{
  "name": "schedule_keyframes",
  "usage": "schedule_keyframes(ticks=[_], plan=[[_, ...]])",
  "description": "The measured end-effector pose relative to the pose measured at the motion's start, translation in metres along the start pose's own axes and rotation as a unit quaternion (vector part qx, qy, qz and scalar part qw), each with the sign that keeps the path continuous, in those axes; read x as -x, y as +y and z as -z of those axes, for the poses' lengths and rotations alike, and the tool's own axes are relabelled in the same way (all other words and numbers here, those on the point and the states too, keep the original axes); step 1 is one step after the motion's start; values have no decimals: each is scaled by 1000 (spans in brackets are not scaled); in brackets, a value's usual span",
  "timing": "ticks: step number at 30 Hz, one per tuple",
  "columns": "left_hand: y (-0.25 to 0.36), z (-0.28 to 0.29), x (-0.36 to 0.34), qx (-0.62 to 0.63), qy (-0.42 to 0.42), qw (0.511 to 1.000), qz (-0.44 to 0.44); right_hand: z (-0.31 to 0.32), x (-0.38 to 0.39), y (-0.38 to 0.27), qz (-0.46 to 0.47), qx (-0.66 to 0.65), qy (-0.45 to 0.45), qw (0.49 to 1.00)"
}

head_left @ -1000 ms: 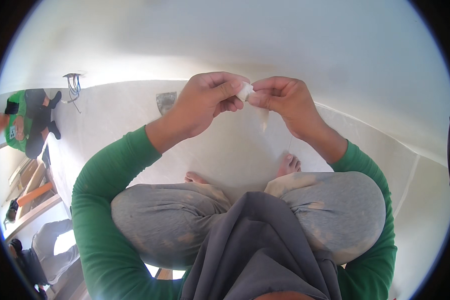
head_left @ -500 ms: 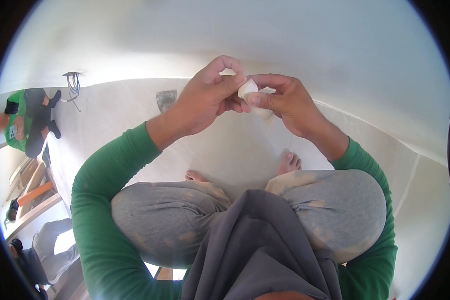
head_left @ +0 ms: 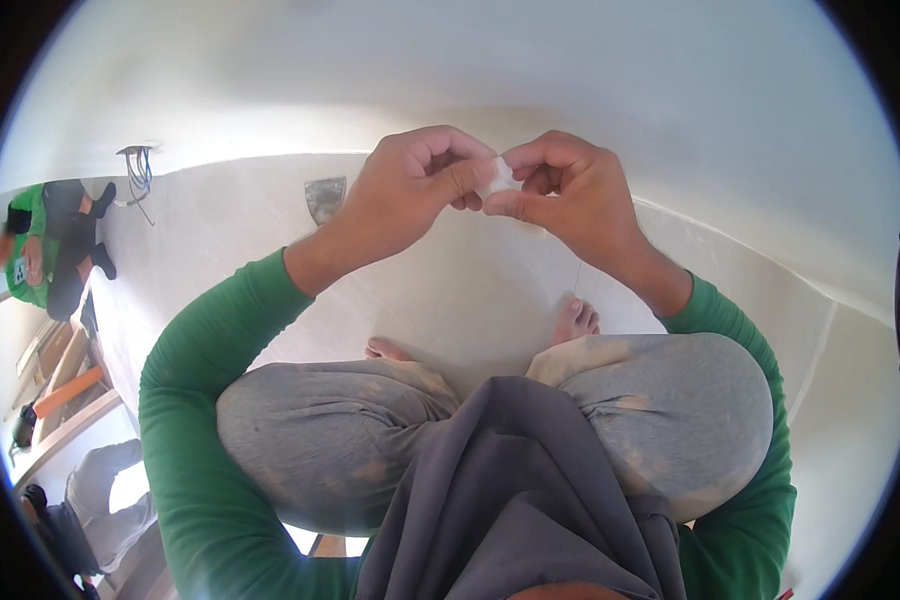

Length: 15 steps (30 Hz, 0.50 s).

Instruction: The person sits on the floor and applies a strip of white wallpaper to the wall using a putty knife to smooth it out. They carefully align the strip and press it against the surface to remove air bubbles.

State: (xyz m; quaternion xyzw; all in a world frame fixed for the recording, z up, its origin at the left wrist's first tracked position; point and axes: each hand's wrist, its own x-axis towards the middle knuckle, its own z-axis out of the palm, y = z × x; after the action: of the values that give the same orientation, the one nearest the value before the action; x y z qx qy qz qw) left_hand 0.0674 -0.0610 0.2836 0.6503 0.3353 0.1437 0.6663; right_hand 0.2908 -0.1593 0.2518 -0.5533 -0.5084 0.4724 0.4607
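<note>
A small, thin white piece [head_left: 502, 177], crumpled and paper-like, is pinched between my two hands in front of the wall. My left hand [head_left: 405, 190] grips its left side between thumb and fingertips. On the other side my right hand [head_left: 575, 195] has thumb and curled fingers closed on it. The exact kind of the white piece cannot be made out, since fingers cover much of it. Beyond my left forearm lies a grey, smeared flat metal blade [head_left: 324, 198], like a putty knife's, on the floor; my wrist is near its lower end.
A pale wall [head_left: 450, 60] rises close in front, meeting the light tiled floor [head_left: 440, 290]. Loose wires [head_left: 142, 175] hang from a wall opening at left. A seated person in green [head_left: 35, 235], another person [head_left: 100, 500] and wooden boards [head_left: 65, 360] are farther left.
Both hands have shifted slightly, and my left fingers have curled in on the white piece. Less of it shows now, and the part hanging below my right hand is out of sight.
</note>
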Motion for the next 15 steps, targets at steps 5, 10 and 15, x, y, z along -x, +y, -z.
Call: schedule_keyframes(ticks=[5,10,15], plan=[[-3,-1,0,44,18,999,14,-1,1,-6,-15,11,-16,1000],[-11,5,-2,90,-12,993,69,-1,-2,-9,-76,-13,-30,997],[3,-1,-2,55,-20,995,81,0,-3,2,-60,-12,-13,998]])
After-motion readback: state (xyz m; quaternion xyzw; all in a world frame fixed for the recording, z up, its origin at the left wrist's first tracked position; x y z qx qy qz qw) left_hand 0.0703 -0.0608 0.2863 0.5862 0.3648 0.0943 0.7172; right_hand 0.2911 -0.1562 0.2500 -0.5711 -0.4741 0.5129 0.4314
